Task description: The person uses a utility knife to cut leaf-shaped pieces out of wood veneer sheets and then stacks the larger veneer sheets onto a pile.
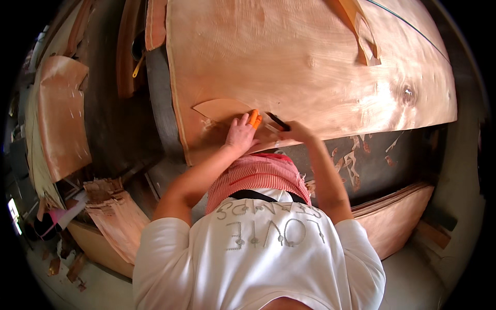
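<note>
Copper-brown wood makes up the sheet (289,62), my landmark for everything I see through the head camera. On its near left part lies a pointed patch (219,109), long axis running roughly left to right, tip toward the sheet's left edge. The left hand (242,135) is nearer to it: its fingers, some in orange covers (254,117), extend forward around the patch's right end, grasping nothing that I can see; how hard they press, I cannot tell. At the sheet's near edge, right of the patch, the right hand (297,132) is curled around a dark tool (278,121) slanting forward and left, its tip blurred. A knot (408,93) marks the sheet's right part, and a loose strip (353,14) lies toward its far side. Nearer me than the sheet, to its right, sits a stack (398,219).
</note>
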Available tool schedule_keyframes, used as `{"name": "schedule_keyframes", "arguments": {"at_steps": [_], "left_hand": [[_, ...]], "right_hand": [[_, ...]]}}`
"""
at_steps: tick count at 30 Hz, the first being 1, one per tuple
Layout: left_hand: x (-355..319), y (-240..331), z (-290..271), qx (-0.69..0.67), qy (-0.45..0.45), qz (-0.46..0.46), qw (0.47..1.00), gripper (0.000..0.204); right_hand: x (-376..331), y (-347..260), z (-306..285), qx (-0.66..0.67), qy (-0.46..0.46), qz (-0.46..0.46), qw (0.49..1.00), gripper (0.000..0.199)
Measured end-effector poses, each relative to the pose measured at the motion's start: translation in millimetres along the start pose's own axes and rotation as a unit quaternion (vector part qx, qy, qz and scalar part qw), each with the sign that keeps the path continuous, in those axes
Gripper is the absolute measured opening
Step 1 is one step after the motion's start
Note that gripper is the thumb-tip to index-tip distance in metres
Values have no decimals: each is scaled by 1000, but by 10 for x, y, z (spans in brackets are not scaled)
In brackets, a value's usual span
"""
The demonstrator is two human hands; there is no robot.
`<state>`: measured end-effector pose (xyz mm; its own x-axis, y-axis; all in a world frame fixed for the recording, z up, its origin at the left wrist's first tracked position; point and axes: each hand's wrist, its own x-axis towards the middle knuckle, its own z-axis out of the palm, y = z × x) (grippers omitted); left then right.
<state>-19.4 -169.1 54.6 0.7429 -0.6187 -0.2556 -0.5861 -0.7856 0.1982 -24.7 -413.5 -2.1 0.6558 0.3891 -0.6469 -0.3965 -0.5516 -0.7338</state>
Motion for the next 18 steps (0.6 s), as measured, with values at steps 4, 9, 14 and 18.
{"name": "schedule_keyframes", "arguments": {"at_steps": [4, 9, 14, 18], "left_hand": [[-61, -101, 4, -23, 31, 7, 999, 72], [-135, -399, 111, -74, 68, 80, 992, 63], [-125, -409, 137, -31, 2, 99, 995, 54], [-117, -448, 124, -53, 24, 113, 992, 50]], "right_hand": [[-518, -388, -126, 260, -24, 66, 963, 19], [-895, -130, 447, 556, 111, -68, 821, 17], [-1293, 79, 968, 697, 319, -122, 630, 25], [-1581, 92, 1000, 620, 400, -93, 669, 20]]}}
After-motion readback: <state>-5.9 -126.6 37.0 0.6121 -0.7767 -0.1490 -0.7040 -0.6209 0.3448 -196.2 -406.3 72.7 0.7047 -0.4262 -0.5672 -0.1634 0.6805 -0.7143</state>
